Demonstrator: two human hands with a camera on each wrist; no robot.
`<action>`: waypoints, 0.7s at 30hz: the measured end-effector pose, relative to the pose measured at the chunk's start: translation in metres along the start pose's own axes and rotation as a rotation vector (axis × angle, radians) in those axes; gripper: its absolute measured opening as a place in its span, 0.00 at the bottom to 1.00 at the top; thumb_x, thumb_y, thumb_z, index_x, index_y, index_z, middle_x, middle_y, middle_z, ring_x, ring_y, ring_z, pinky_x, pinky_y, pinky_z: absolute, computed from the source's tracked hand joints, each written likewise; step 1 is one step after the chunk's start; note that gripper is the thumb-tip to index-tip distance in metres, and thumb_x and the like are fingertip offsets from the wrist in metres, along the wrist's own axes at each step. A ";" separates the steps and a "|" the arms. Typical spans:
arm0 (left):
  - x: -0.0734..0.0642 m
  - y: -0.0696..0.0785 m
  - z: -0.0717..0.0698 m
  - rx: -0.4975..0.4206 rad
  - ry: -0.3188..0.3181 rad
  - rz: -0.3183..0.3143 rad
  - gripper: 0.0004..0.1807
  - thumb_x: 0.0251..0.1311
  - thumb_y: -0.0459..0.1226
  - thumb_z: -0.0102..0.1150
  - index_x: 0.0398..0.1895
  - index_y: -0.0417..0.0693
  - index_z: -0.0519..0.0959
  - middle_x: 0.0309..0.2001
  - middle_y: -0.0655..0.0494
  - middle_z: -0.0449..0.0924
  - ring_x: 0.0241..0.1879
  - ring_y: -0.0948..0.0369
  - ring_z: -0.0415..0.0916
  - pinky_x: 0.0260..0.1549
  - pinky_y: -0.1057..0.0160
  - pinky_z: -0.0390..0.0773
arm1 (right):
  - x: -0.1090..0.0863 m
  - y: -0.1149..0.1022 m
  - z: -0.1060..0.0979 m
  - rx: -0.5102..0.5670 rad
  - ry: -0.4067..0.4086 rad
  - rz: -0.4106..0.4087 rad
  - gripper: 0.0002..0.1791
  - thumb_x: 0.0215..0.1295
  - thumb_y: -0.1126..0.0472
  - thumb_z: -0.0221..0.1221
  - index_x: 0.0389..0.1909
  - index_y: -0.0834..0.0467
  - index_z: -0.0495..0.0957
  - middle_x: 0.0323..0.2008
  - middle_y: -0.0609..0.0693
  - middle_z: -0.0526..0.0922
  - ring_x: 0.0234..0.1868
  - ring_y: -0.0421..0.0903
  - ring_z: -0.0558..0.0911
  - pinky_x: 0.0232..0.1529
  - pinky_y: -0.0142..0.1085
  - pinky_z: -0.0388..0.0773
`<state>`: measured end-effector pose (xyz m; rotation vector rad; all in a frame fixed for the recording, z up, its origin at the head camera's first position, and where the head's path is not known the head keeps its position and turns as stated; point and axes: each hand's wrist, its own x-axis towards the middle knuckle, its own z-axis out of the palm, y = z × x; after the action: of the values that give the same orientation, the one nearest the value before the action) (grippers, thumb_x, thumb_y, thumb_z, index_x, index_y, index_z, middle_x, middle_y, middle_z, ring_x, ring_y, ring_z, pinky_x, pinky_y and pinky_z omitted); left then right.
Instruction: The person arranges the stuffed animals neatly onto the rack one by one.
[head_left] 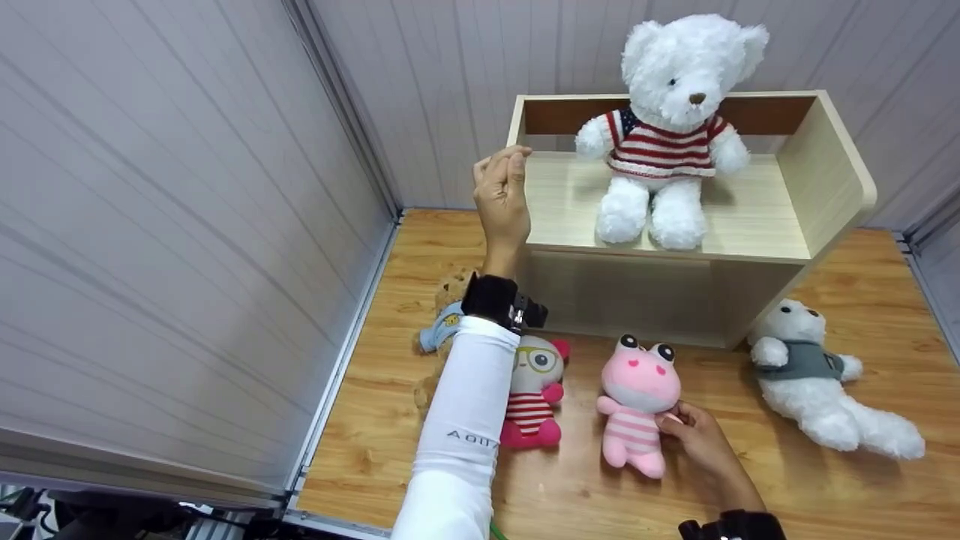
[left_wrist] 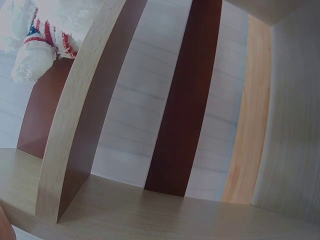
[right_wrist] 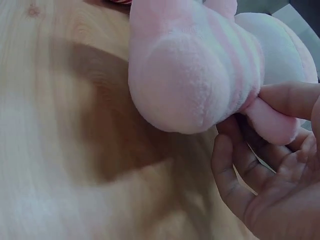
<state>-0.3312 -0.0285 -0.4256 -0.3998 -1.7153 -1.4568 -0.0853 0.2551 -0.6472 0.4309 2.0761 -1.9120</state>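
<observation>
My left hand [head_left: 504, 196], fingers curled, grips the left side panel of the wooden shelf [head_left: 757, 210] at its front edge. Only a sliver of that hand shows in the left wrist view, beside the panel. My right hand [head_left: 699, 439] pinches an arm of the pink frog plush toy [head_left: 641, 382] between thumb and fingers. This toy has bulging eyes and a striped belly, and it is close over the wooden floor. In the right wrist view the thumb lies over the arm of the frog plush toy [right_wrist: 182, 82].
A white teddy bear [head_left: 667, 154] in a striped sweater sits on the shelf's upper board. On the floor [head_left: 360, 435] lie a red-striped plush toy [head_left: 536, 390], a brown bear [head_left: 454, 289] partly behind my left arm, and a white plush toy [head_left: 806, 375] in grey. Walls enclose the area.
</observation>
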 end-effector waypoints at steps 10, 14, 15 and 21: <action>-0.001 0.001 0.000 0.003 0.008 -0.033 0.11 0.74 0.31 0.54 0.41 0.37 0.86 0.45 0.47 0.88 0.50 0.55 0.74 0.58 0.63 0.65 | -0.012 -0.033 -0.011 -0.068 0.089 -0.091 0.09 0.72 0.68 0.59 0.46 0.70 0.77 0.35 0.43 0.80 0.38 0.34 0.80 0.45 0.33 0.82; -0.001 0.002 0.000 -0.010 0.016 -0.031 0.10 0.73 0.29 0.54 0.41 0.36 0.86 0.44 0.46 0.88 0.51 0.53 0.74 0.59 0.63 0.65 | -0.019 -0.047 -0.015 0.001 0.104 -0.165 0.11 0.73 0.68 0.58 0.51 0.69 0.78 0.36 0.40 0.82 0.41 0.34 0.82 0.45 0.31 0.83; -0.001 0.003 0.000 -0.012 0.017 -0.032 0.10 0.73 0.29 0.54 0.41 0.36 0.86 0.44 0.46 0.88 0.51 0.53 0.74 0.59 0.63 0.65 | -0.020 -0.050 -0.017 0.023 0.108 -0.193 0.10 0.72 0.69 0.58 0.51 0.69 0.78 0.36 0.41 0.82 0.40 0.34 0.82 0.44 0.31 0.83; 0.000 0.002 0.001 0.004 0.007 -0.040 0.11 0.74 0.31 0.54 0.42 0.37 0.86 0.45 0.48 0.89 0.51 0.56 0.74 0.59 0.63 0.65 | -0.030 -0.067 -0.026 0.113 0.112 -0.363 0.10 0.71 0.72 0.58 0.49 0.64 0.81 0.38 0.42 0.85 0.41 0.36 0.84 0.42 0.30 0.84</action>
<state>-0.3302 -0.0273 -0.4244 -0.3604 -1.7292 -1.4813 -0.0848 0.2754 -0.5721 0.1961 2.2502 -2.2635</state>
